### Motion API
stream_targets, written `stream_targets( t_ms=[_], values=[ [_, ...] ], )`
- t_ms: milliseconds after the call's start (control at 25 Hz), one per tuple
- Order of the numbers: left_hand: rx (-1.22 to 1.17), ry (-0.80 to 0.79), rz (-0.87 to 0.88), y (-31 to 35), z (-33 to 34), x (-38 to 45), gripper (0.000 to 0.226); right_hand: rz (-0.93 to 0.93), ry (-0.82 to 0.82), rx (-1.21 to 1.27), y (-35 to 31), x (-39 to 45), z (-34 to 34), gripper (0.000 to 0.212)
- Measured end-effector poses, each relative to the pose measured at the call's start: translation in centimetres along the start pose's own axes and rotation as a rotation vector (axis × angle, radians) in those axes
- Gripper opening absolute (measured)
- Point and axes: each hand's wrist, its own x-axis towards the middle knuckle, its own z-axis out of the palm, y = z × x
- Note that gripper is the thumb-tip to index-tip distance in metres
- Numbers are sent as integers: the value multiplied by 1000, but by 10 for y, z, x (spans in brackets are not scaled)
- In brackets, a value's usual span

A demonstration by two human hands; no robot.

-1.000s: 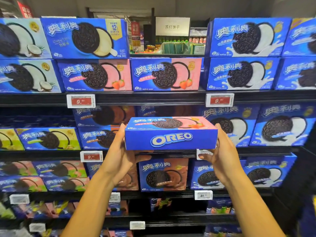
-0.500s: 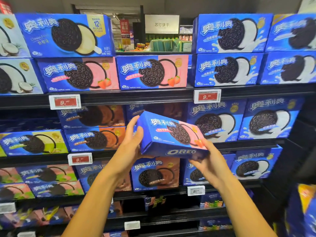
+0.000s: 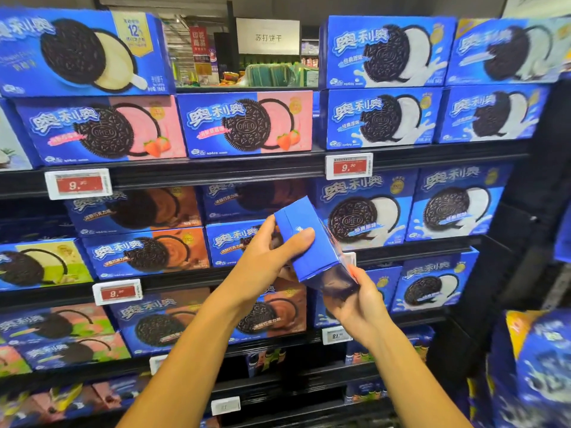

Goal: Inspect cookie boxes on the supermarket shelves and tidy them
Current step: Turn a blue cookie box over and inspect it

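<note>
I hold a blue strawberry Oreo box (image 3: pixel 315 254) in front of the middle shelves, turned so its narrow end flap faces me and its long axis slants down to the right. My left hand (image 3: pixel 265 257) grips the upper end, thumb across the flap. My right hand (image 3: pixel 358 301) cups the lower end from beneath. Two matching pink strawberry boxes (image 3: pixel 247 125) stand on the top shelf, with an open gap above the right one.
Black shelves (image 3: pixel 216 173) carry rows of Oreo boxes: white-cream ones (image 3: pixel 380 118) at right, chocolate ones (image 3: pixel 145 251) at centre, green and pink ones at left. Price tags (image 3: pixel 78 183) hang on shelf edges. Blue packages (image 3: pixel 534 366) crowd the lower right.
The box has been rotated from lying flat with its long OREO side toward me to end-on and tilted. Both hands shifted with it; the view moved closer and right.
</note>
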Motion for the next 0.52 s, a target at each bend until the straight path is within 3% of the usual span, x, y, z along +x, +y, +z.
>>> stream_targets(
  t_ms=[320,440,520],
  values=[
    [-8,-36,17,-3,-9,-3,41,-3,-8,13,-4,-2,5,19],
    [-68,-24,-5,-9,-28,-2,68,-112,16,31,-21,-8,8,15],
    [-137,55,-19,-14,-42,-3,72,-221,29,19,-34,-15,10,14]
  ],
)
